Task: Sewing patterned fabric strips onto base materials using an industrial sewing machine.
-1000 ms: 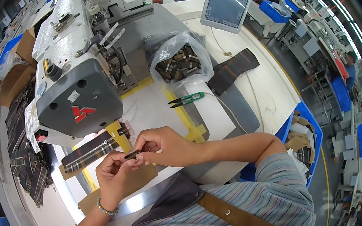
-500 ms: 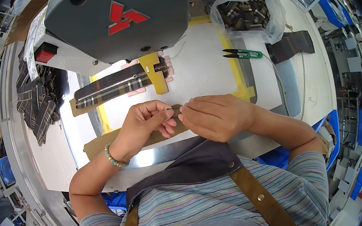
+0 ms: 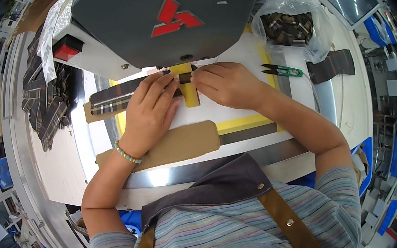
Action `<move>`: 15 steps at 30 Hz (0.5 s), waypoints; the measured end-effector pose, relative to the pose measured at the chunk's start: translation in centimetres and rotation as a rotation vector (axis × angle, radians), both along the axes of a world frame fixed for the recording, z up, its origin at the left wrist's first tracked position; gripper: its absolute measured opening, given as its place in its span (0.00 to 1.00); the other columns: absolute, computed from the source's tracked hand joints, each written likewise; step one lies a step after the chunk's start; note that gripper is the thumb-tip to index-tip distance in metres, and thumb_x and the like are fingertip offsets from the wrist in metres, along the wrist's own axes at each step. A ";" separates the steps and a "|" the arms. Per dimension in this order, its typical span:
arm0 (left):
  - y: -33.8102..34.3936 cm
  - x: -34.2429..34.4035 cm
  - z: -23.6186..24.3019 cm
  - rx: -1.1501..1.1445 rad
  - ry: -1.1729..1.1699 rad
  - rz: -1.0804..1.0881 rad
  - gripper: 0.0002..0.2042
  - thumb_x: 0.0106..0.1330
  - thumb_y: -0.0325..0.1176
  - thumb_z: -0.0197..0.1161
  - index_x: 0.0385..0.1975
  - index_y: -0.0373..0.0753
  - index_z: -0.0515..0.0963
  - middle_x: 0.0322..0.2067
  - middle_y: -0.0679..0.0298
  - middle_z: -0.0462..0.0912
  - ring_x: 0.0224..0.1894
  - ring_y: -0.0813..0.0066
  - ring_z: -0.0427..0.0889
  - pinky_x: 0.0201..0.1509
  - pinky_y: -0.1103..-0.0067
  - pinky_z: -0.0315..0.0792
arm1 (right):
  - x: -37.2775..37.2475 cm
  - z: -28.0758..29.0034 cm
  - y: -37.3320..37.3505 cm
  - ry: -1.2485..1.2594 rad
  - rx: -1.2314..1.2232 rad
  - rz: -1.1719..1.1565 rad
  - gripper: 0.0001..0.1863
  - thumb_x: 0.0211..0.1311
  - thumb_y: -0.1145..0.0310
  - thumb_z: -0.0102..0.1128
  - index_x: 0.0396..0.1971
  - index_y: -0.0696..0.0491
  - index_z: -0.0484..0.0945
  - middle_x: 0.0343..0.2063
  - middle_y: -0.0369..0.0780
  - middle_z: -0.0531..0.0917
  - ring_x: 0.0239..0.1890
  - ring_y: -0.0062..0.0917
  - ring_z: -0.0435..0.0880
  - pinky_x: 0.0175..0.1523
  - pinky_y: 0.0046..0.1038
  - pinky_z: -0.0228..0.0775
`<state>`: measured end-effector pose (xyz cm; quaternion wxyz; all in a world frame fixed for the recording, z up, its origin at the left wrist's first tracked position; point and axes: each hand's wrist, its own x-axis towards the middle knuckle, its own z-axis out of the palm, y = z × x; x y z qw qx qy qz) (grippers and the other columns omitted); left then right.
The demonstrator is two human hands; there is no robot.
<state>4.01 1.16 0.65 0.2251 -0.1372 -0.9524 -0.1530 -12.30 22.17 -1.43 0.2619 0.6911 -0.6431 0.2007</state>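
My right hand [image 3: 227, 84] pinches the right end of a small dark fabric piece [image 3: 184, 77] between its fingertips. That piece lies across the upper part of a yellow T-shaped guide [image 3: 190, 95]. My left hand [image 3: 151, 109] reaches over a dark plaid fabric strip [image 3: 113, 95], its fingers stretched out and its thumb apart. The fingertips touch the small piece's left end. A brown card [image 3: 93, 114] shows under the strip's left end. My fingers hide the strip's right end and part of the guide.
A grey machine head [image 3: 137, 19] overhangs the work. Brown cardboard [image 3: 186, 144] lies in front of me. Green-handled thread snips [image 3: 287, 72], a bag [image 3: 321, 35] of small plaid pieces and a folded dark fabric [image 3: 335, 66] are at right; plaid strips [image 3: 46, 106] pile up at left.
Both hands have moved forward from above the cardboard to the yellow guide. The small fabric piece now lies at the guide, and the cardboard is more exposed. The view has shifted a little.
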 end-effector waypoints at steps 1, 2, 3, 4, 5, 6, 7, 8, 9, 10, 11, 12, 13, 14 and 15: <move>0.1 0.0 -0.1 0.000 -0.001 0.004 0.22 0.63 0.25 0.75 0.59 0.33 0.83 0.60 0.55 0.85 0.61 0.50 0.82 0.64 0.62 0.79 | 0.0 -0.1 -0.1 -0.001 0.000 0.004 0.07 0.53 0.71 0.68 0.33 0.54 0.83 0.33 0.33 0.81 0.37 0.23 0.87 0.37 0.28 0.86; 0.3 0.1 -0.3 -0.024 -0.016 -0.003 0.25 0.62 0.27 0.75 0.61 0.32 0.83 0.63 0.55 0.83 0.64 0.49 0.80 0.67 0.62 0.78 | 0.0 -0.1 -0.2 0.006 -0.012 0.001 0.07 0.54 0.71 0.68 0.33 0.54 0.83 0.33 0.33 0.81 0.37 0.23 0.87 0.37 0.28 0.85; 0.4 0.1 -0.4 -0.049 -0.031 -0.010 0.27 0.62 0.29 0.76 0.63 0.31 0.82 0.66 0.55 0.82 0.67 0.49 0.78 0.70 0.61 0.76 | 0.0 -0.2 -0.3 0.013 -0.024 -0.003 0.07 0.54 0.71 0.68 0.33 0.54 0.83 0.33 0.33 0.81 0.36 0.23 0.86 0.37 0.28 0.85; 0.6 0.1 -0.3 -0.049 -0.031 -0.010 0.27 0.62 0.29 0.76 0.63 0.31 0.82 0.66 0.55 0.82 0.67 0.49 0.78 0.70 0.61 0.76 | 0.0 -0.3 -0.3 0.013 -0.023 -0.003 0.07 0.54 0.71 0.68 0.33 0.54 0.83 0.33 0.33 0.81 0.36 0.23 0.86 0.37 0.28 0.85; 0.7 0.1 -0.2 -0.081 -0.052 -0.012 0.29 0.62 0.30 0.76 0.64 0.31 0.81 0.67 0.55 0.81 0.68 0.49 0.77 0.71 0.61 0.76 | 0.0 -0.3 -0.3 0.008 -0.015 -0.006 0.07 0.54 0.71 0.68 0.33 0.54 0.83 0.33 0.33 0.81 0.36 0.23 0.86 0.37 0.28 0.85; 0.8 0.1 -0.1 -0.113 -0.072 -0.014 0.30 0.62 0.31 0.76 0.66 0.31 0.80 0.69 0.55 0.80 0.70 0.49 0.77 0.72 0.61 0.75 | 0.0 -0.4 -0.3 0.004 -0.006 -0.010 0.06 0.54 0.71 0.67 0.33 0.54 0.83 0.33 0.33 0.81 0.36 0.23 0.87 0.37 0.28 0.85; 0.8 0.1 -0.1 -0.114 -0.072 -0.014 0.30 0.62 0.31 0.76 0.66 0.31 0.80 0.69 0.55 0.80 0.70 0.49 0.77 0.72 0.61 0.75 | -0.1 -0.4 -0.3 0.005 -0.006 -0.010 0.06 0.54 0.71 0.67 0.33 0.54 0.83 0.33 0.33 0.81 0.36 0.23 0.87 0.37 0.28 0.85; 0.8 0.1 -0.1 -0.107 -0.094 -0.015 0.31 0.62 0.32 0.76 0.67 0.31 0.79 0.70 0.55 0.79 0.70 0.49 0.76 0.73 0.61 0.74 | -0.1 -0.4 -0.3 0.006 -0.009 -0.006 0.06 0.54 0.71 0.67 0.33 0.54 0.83 0.32 0.33 0.81 0.36 0.23 0.86 0.37 0.28 0.85; 0.8 0.1 -0.1 -0.100 -0.115 -0.016 0.32 0.62 0.32 0.76 0.69 0.32 0.78 0.71 0.55 0.78 0.70 0.49 0.76 0.73 0.61 0.74 | -0.1 -0.3 -0.3 0.008 -0.011 -0.003 0.06 0.54 0.71 0.67 0.33 0.54 0.83 0.32 0.33 0.81 0.36 0.23 0.86 0.37 0.28 0.85; 0.8 0.1 0.0 -0.100 -0.115 -0.016 0.32 0.62 0.32 0.76 0.69 0.32 0.78 0.71 0.55 0.78 0.70 0.49 0.76 0.73 0.61 0.74 | -0.1 -0.4 -0.3 0.009 -0.010 -0.004 0.06 0.54 0.71 0.67 0.33 0.54 0.83 0.32 0.33 0.81 0.36 0.23 0.86 0.37 0.28 0.85; 0.8 0.1 0.0 -0.093 -0.125 -0.021 0.32 0.62 0.33 0.76 0.68 0.32 0.78 0.71 0.55 0.78 0.70 0.49 0.76 0.73 0.61 0.74 | -0.1 -0.4 -0.2 -0.009 -0.006 -0.007 0.06 0.54 0.71 0.67 0.32 0.54 0.83 0.32 0.33 0.81 0.36 0.23 0.86 0.38 0.28 0.85; 0.8 0.1 0.1 -0.086 -0.135 -0.027 0.33 0.62 0.33 0.76 0.68 0.32 0.78 0.71 0.56 0.78 0.70 0.48 0.76 0.73 0.61 0.74 | -0.1 -0.4 -0.2 -0.026 -0.002 -0.011 0.06 0.54 0.71 0.67 0.32 0.54 0.83 0.32 0.33 0.81 0.36 0.23 0.86 0.38 0.28 0.85; 0.8 0.1 0.1 -0.085 -0.136 -0.026 0.33 0.62 0.33 0.76 0.68 0.32 0.78 0.71 0.56 0.78 0.70 0.48 0.76 0.73 0.61 0.74 | -0.1 -0.3 -0.2 -0.027 -0.001 -0.011 0.06 0.54 0.71 0.67 0.32 0.54 0.83 0.32 0.33 0.81 0.36 0.23 0.86 0.38 0.28 0.85; 0.6 0.1 0.2 -0.097 -0.137 -0.038 0.33 0.61 0.34 0.77 0.68 0.32 0.78 0.71 0.56 0.78 0.70 0.49 0.76 0.73 0.62 0.74 | -0.1 -0.2 -0.2 0.000 0.004 -0.009 0.06 0.55 0.72 0.67 0.32 0.55 0.83 0.32 0.33 0.81 0.36 0.23 0.87 0.38 0.28 0.86; 0.6 0.0 0.2 -0.109 -0.137 -0.051 0.33 0.61 0.35 0.77 0.68 0.31 0.78 0.71 0.56 0.78 0.70 0.49 0.77 0.72 0.62 0.75 | -0.1 -0.1 -0.2 0.027 0.009 -0.007 0.06 0.55 0.72 0.67 0.32 0.55 0.83 0.32 0.34 0.81 0.36 0.24 0.87 0.38 0.28 0.86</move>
